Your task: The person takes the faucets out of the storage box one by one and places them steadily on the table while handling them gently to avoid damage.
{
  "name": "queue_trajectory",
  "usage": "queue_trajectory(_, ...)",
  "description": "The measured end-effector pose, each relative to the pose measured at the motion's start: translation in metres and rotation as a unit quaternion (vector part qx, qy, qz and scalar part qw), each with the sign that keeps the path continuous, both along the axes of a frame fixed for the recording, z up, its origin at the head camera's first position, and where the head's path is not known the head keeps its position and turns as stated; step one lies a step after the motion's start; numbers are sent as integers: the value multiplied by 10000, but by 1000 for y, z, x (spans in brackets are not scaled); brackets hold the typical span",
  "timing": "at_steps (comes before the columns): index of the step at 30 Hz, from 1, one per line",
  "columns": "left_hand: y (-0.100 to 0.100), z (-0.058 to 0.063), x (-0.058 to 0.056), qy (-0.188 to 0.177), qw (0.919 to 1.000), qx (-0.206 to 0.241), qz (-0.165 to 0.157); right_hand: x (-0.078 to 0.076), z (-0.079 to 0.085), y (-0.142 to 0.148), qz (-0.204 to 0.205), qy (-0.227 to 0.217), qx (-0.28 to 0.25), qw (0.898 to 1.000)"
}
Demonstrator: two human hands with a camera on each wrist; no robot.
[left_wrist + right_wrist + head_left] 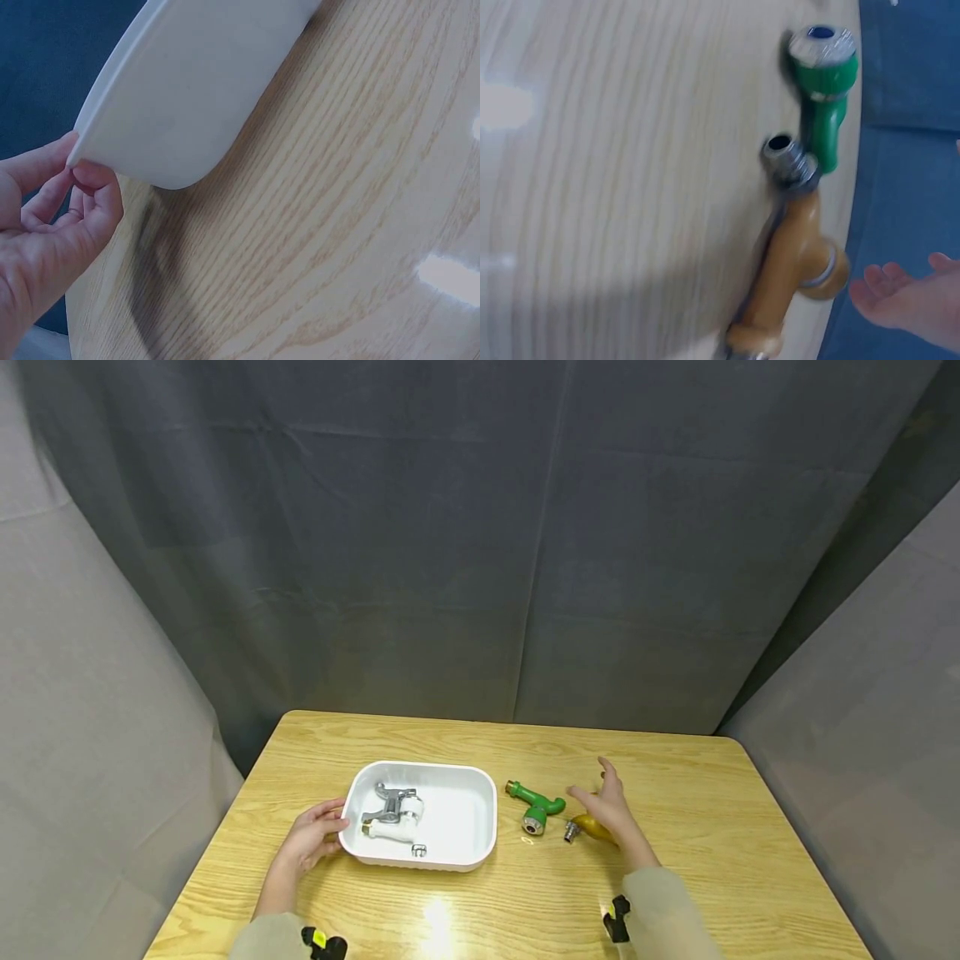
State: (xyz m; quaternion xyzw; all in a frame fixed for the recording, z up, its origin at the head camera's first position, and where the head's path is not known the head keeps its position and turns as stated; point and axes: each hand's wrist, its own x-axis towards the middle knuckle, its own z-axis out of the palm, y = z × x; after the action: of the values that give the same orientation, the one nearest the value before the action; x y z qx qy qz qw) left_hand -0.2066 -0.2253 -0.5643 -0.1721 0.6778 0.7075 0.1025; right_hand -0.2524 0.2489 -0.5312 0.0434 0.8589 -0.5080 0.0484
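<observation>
My left hand pinches the left rim of a white plastic basin; the left wrist view shows thumb and fingers on the basin's rim. Inside the basin lie a chrome faucet and a white faucet, side by side at its left end. My right hand is over an orange-yellow faucet, thumb and fingers spread apart. In the right wrist view that orange faucet, with a metal threaded spout, lies on the table beside the hand. A green faucet lies between basin and right hand.
The wooden table has its far edge against a dark grey curtain. Lighter grey curtains hang at the left and right sides. A bright light reflection shows on the front of the table.
</observation>
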Motion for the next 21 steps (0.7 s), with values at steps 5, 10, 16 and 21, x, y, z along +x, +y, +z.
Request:
queue_trajectory(5,0,-1,-1,2,10000,-9,11,-3,12,-17,-110,-305,-807,9962)
queue_trajectory(10,0,-3,-2,4,10000,-9,28,-4,24,-37,7,-318,-1507,9881)
queue_trajectory(16,0,-3,-2,8,10000,-2,56,-2,33,-63,415,-274,-2349,9707)
queue_trajectory(21,0,-3,-2,-12,10000,-20,35,-1,34,-85,615,-286,-2452,9671)
